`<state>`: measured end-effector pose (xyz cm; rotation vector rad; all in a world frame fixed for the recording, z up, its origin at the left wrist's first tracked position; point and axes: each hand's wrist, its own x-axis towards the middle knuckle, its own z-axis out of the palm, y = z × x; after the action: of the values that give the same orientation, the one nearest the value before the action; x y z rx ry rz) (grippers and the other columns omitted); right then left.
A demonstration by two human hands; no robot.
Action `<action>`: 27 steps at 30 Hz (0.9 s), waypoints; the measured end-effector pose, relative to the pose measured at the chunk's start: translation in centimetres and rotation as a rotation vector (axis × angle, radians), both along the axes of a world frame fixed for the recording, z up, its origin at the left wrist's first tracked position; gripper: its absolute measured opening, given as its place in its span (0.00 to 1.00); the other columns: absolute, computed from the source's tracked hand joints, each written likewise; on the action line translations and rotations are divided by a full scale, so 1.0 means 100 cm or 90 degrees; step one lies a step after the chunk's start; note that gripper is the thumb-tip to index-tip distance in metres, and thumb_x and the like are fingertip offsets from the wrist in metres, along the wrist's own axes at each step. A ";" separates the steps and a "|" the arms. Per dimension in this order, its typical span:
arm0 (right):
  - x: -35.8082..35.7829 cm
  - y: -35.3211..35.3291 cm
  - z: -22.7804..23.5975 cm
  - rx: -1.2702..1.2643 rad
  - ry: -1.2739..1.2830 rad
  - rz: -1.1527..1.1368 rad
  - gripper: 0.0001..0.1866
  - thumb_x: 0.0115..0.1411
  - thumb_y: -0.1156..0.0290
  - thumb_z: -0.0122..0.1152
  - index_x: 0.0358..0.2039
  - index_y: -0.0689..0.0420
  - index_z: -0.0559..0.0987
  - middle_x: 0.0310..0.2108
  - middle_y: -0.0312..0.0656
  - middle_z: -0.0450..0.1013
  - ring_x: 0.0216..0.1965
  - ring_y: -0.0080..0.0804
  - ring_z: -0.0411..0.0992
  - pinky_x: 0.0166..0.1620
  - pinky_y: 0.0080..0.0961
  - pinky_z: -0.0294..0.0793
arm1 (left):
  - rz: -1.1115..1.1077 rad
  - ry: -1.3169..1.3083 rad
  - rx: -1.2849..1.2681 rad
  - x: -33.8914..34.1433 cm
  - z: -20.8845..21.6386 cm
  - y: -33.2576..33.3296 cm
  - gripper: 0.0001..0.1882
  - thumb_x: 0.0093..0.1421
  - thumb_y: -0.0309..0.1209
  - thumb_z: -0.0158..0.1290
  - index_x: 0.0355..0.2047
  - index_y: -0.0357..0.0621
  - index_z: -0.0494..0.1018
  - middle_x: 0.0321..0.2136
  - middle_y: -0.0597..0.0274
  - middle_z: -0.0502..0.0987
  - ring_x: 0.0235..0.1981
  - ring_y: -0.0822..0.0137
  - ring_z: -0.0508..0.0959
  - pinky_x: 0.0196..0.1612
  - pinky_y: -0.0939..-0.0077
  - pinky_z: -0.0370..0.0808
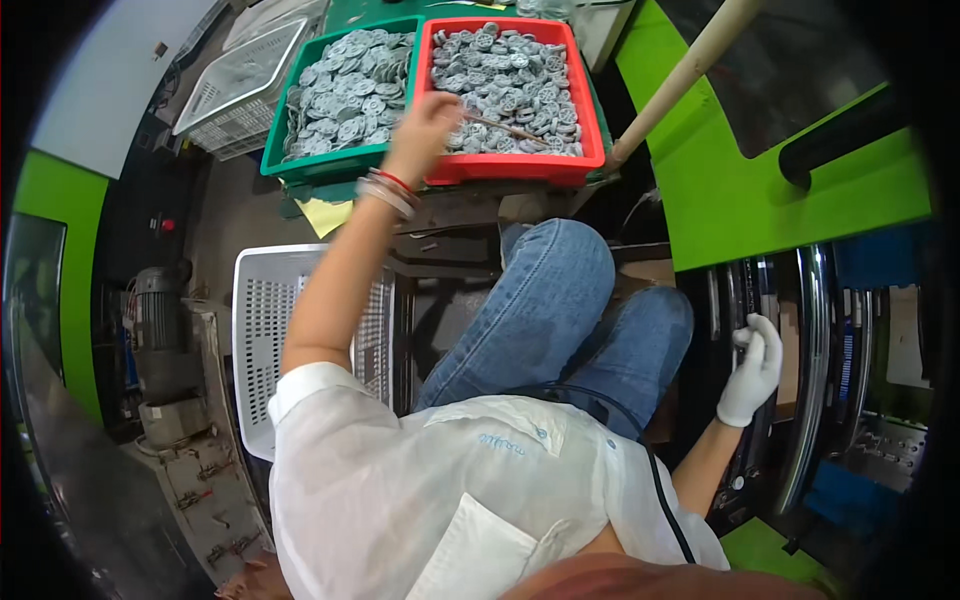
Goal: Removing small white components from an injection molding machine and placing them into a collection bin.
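Observation:
My bare left hand [428, 125] reaches out over the near left side of a red bin [510, 168]. Its fingers are closed at one end of a thin brown stick [510, 129], which slants across the grey parts below. Those small round, spoked grey parts [500, 75] fill the red bin. Larger round grey parts [355, 80] are heaped in a green bin [335, 166] directly to its left. On the far right, my right hand [752, 372], in a white glove, is raised beside the machine's metal bars with its fingers curled together. Whatever may be between them is hidden.
A white perforated basket [262, 300] stands on the floor under my left arm. Another white basket [245, 90] is left of the green bin. Shiny machine bars [812, 370] and a green machine panel [690, 150] flank my right side. A pale pole [690, 75] slants nearby.

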<state>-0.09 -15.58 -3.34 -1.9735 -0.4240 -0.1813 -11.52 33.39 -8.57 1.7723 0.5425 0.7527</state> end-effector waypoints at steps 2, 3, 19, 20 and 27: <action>-0.006 0.005 -0.014 0.030 0.020 0.028 0.12 0.64 0.77 0.46 0.44 0.67 0.75 0.38 0.41 0.74 0.33 0.22 0.69 0.42 0.20 0.72 | 0.239 0.144 0.207 -0.027 -0.019 0.076 0.15 0.58 0.35 0.53 0.43 0.40 0.74 0.36 0.53 0.79 0.35 0.60 0.79 0.39 0.70 0.75; -0.007 0.007 -0.017 0.013 0.030 0.018 0.12 0.65 0.77 0.46 0.44 0.67 0.75 0.37 0.41 0.74 0.33 0.22 0.69 0.42 0.21 0.73 | 0.287 0.212 0.268 -0.039 -0.027 0.105 0.15 0.58 0.33 0.51 0.43 0.40 0.74 0.38 0.50 0.78 0.38 0.55 0.79 0.42 0.66 0.75; -0.003 -0.032 -0.013 -0.084 -0.041 0.022 0.11 0.65 0.77 0.47 0.43 0.65 0.76 0.41 0.40 0.74 0.35 0.21 0.69 0.43 0.18 0.70 | 0.350 0.381 0.529 -0.006 -0.053 0.191 0.15 0.62 0.35 0.42 0.39 0.44 0.76 0.36 0.51 0.79 0.38 0.52 0.79 0.41 0.55 0.74; -0.002 -0.032 -0.014 -0.092 -0.041 0.023 0.11 0.65 0.77 0.47 0.43 0.65 0.76 0.41 0.40 0.74 0.35 0.21 0.69 0.43 0.18 0.70 | 0.394 0.202 0.351 -0.007 -0.052 0.193 0.16 0.62 0.36 0.41 0.41 0.41 0.74 0.36 0.50 0.79 0.38 0.52 0.79 0.41 0.57 0.75; -0.001 -0.020 -0.019 -0.088 -0.005 0.064 0.11 0.64 0.78 0.47 0.44 0.64 0.76 0.42 0.40 0.74 0.36 0.22 0.70 0.44 0.19 0.70 | 0.274 -0.376 -0.654 -0.017 -0.045 0.206 0.18 0.61 0.36 0.47 0.46 0.36 0.65 0.33 0.54 0.72 0.28 0.54 0.76 0.34 0.59 0.78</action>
<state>-0.16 -17.62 -5.25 -2.0816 -0.5518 -0.0983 -13.18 53.95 -13.04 0.4498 0.7253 0.9907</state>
